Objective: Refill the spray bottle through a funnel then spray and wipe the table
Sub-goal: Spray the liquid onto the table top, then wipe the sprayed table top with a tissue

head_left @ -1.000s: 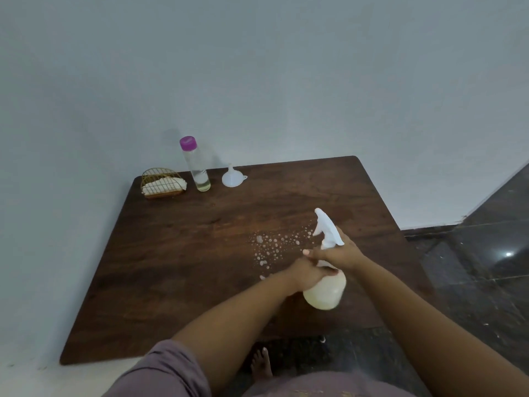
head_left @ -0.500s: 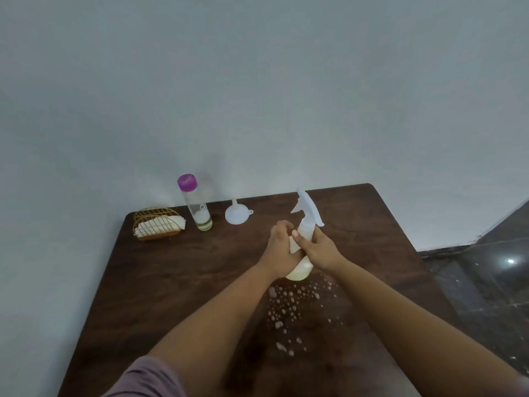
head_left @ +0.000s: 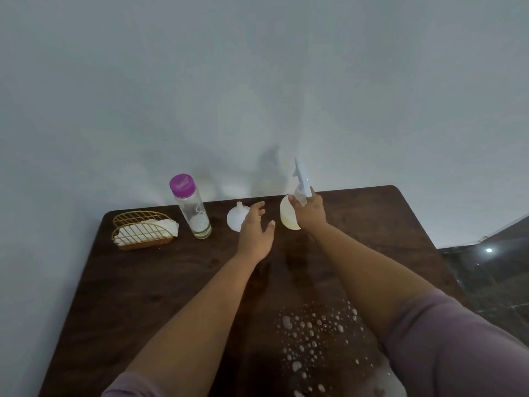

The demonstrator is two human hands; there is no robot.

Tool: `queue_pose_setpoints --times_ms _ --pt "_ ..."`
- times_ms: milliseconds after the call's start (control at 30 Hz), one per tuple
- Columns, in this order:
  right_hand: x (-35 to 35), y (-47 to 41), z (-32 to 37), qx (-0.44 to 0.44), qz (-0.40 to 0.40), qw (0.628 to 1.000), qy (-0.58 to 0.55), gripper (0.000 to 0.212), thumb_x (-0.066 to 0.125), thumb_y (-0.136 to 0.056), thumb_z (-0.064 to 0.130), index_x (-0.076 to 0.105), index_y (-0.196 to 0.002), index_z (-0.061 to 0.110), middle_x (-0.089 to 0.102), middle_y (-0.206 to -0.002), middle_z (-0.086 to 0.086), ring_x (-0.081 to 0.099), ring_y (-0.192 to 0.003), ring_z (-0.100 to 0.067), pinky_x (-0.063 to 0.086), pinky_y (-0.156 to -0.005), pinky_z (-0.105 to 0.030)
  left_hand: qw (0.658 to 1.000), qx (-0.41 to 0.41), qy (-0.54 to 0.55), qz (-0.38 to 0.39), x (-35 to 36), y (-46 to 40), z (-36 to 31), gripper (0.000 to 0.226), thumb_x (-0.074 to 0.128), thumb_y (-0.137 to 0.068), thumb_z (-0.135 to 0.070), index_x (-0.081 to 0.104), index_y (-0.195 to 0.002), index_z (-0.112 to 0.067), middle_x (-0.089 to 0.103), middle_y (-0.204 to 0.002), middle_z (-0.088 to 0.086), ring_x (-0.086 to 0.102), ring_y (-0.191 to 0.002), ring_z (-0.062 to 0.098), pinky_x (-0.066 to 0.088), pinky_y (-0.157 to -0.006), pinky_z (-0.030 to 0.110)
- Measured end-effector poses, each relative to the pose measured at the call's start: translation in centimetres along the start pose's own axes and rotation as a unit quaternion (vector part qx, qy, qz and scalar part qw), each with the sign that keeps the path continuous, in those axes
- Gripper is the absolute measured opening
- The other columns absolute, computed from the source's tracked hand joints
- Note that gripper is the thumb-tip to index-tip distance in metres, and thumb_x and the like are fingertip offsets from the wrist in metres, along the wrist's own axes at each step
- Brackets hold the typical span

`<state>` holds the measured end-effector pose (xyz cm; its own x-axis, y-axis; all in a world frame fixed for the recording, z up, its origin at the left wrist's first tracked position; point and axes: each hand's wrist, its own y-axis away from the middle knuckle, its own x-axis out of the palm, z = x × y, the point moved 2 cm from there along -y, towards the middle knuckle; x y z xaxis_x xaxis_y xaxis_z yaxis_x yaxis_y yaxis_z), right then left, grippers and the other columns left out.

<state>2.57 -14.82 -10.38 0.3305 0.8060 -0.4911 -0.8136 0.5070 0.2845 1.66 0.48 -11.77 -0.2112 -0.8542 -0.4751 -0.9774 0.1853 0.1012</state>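
Observation:
My right hand (head_left: 310,212) grips the neck of the white spray bottle (head_left: 289,214) near the far edge of the dark wooden table (head_left: 160,285). Its trigger head points up against the wall. My left hand (head_left: 255,229) hovers with spread, relaxed fingers just left of the bottle, partly in front of the white funnel (head_left: 235,219), which lies mouth down. A clear bottle with a purple cap (head_left: 191,207) stands left of the funnel. White spray droplets (head_left: 317,330) dot the table near me.
A gold wire holder with a white cloth (head_left: 143,232) sits at the far left corner. The pale wall runs right behind the table's far edge. Dark tiled floor (head_left: 492,270) lies to the right.
My right hand carried the spray bottle toward the table's far edge. My left hand let go of it and opened near the funnel. The view tilted, so the droplets now lie near me.

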Motion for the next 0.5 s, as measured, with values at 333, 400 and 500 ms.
queue_pose_setpoints --times_ms 333,400,500 --pt "2.1 -2.8 -0.9 0.005 -0.02 0.996 0.087 0.07 0.06 -0.09 0.041 0.026 -0.145 0.016 0.033 -0.14 -0.018 0.042 -0.125 -0.04 0.04 -0.104 -0.049 0.999 0.03 0.018 -0.041 -2.2 0.4 2.2 0.053 0.066 -0.089 -0.012 0.045 -0.137 -0.018 0.054 -0.133 0.004 0.052 -0.124 0.017 0.047 -0.104 0.041" --pt "2.9 -1.1 -1.6 0.015 -0.067 0.997 0.042 0.07 0.069 -0.085 0.032 0.03 -0.14 0.016 0.033 -0.139 -0.018 0.043 -0.123 -0.039 0.041 -0.103 -0.048 0.998 0.038 0.009 -0.048 -2.8 1.3 2.6 0.052 0.067 -0.088 -0.013 0.046 -0.135 -0.018 0.053 -0.134 0.002 0.051 -0.124 0.017 0.048 -0.103 0.043" --pt "5.0 3.0 -2.7 0.056 -0.202 0.976 -0.062 0.05 0.067 -0.087 0.024 0.041 -0.126 0.007 0.04 -0.132 -0.018 0.043 -0.122 -0.036 0.039 -0.101 -0.045 0.994 0.059 -0.031 -0.081 -4.4 3.0 3.8 0.046 0.066 -0.089 -0.017 0.049 -0.131 -0.019 0.055 -0.128 -0.003 0.053 -0.118 0.013 0.05 -0.1 0.036"
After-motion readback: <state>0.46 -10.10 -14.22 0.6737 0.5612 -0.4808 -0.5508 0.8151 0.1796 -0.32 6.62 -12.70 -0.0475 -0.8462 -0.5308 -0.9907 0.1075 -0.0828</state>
